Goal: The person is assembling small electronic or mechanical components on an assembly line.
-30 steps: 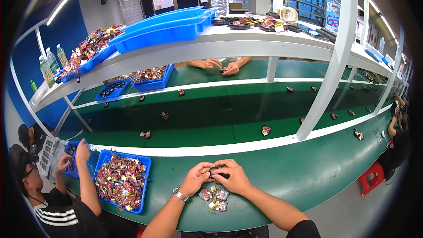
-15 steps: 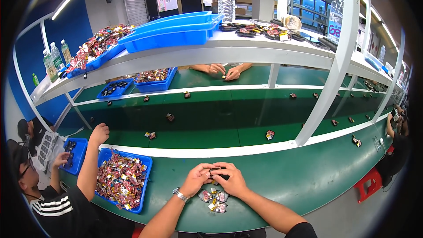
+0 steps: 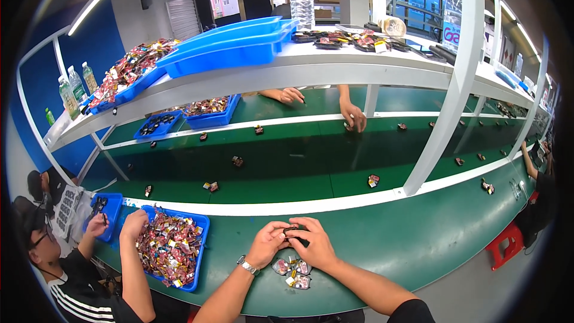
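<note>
I have both hands near the lower middle of the frame, the left hand [image 3: 266,247] and the right hand [image 3: 314,246] almost meeting. The fingers of each are curled in and pinch a small black piece [image 3: 303,241] between them, just above the desk [image 3: 382,242]; my fingers cover much of it, so I cannot make out its full shape. On my left wrist is a watch [image 3: 247,265] with a metal band.

Right below my hands, in the lower middle, a little cluster of small parts [image 3: 298,282] lies on the green desk, dark-edged with reddish, white and yellow bits, close together.

In the lower left a blue tray [image 3: 204,245] is heaped with many small red, yellow and white pieces. A co-worker [image 3: 81,290] in a dark top with white shoulder stripes sits there, one hand over the tray's near left corner, the other raised beside a smaller blue bin [image 3: 115,210] with dark parts in it.

Past a white rail [image 3: 299,206] across the middle of the frame runs a green strip [image 3: 287,179] with small parts scattered well apart on it. Beyond it, at upper middle, another person's hands [image 3: 354,121] show below the white shelf [image 3: 359,72]. Blue trays [image 3: 221,54], a clear bottle [image 3: 302,3] and more small parts sit on that shelf. A red stool [image 3: 504,243] stands at the lower right.
</note>
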`<state>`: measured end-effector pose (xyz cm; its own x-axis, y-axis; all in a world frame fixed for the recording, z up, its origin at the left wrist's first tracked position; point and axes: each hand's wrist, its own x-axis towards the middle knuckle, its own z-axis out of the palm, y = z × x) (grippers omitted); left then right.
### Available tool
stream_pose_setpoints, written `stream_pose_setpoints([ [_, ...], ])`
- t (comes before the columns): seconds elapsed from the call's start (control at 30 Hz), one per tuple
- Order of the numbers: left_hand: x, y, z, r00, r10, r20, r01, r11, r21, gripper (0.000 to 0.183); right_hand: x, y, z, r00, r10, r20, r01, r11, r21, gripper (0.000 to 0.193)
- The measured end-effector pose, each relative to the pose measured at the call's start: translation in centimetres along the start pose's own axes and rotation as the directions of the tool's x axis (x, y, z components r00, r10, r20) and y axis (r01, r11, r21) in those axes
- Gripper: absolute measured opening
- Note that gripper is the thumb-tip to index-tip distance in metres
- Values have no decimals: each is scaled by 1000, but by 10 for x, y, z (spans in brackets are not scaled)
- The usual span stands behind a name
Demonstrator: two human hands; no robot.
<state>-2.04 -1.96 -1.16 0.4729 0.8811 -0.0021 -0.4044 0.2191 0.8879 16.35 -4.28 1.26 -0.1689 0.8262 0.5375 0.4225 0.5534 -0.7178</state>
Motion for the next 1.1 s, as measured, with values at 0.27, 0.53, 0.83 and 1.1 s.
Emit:
stream_pose_setpoints([
  [0.27, 5, -2, 8, 996, 40, -82, -34, 996, 78, 26, 3, 2, 0, 999, -2, 40, 2, 1000, -7, 20],
  [0.53, 2, 3, 11, 994, -30, -107, 40, 995, 89, 28, 12, -5, -7, 980, -180, -85, 163, 972, -169, 16],
  [0.83, 1, 3, 11, 996, -37, -86, 42, 998, 49, 26, 7, -12, -2, 973, -228, -42, 207, 935, -286, 22],
  [1.1, 4, 3, 14, 996, -40, -81, 47, 995, 88, 25, 6, -7, 1, 972, -224, -66, 184, 909, -374, 13],
])
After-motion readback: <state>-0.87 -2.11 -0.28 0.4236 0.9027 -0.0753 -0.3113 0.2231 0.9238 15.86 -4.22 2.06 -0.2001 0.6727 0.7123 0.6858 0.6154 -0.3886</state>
